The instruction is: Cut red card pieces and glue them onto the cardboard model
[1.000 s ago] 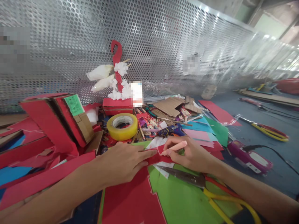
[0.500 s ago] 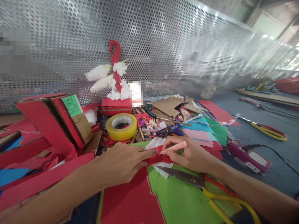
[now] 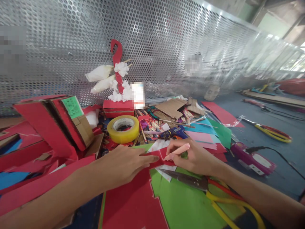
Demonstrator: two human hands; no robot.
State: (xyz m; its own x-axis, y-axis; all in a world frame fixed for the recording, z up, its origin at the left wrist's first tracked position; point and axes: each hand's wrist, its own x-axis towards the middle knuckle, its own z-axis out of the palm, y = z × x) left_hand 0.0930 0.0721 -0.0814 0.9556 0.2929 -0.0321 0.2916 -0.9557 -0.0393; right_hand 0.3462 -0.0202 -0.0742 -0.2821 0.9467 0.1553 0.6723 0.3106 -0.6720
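Observation:
In my right hand is a pale pink pen, gripped between thumb and fingers, its tip on a red paper piece. A thin pale line shows on the paper beside the tip. My left hand lies flat with fingers stretched over that paper's left part. Below, a larger red sheet with a stepped, pale-lined edge rests on green paper. Scissors with red and yellow handles lie under my right forearm, blades pointing left.
A yellow tape roll, a blue glue gun and cardboard scraps sit behind my hands. Red cardboard pieces crowd the left. Rightward are a purple power strip and more scissors. A perforated metal screen stands behind.
The pen tip has shifted slightly right and down on the red paper, and the pale line shows more clearly. My left fingers remain pressed on the paper.

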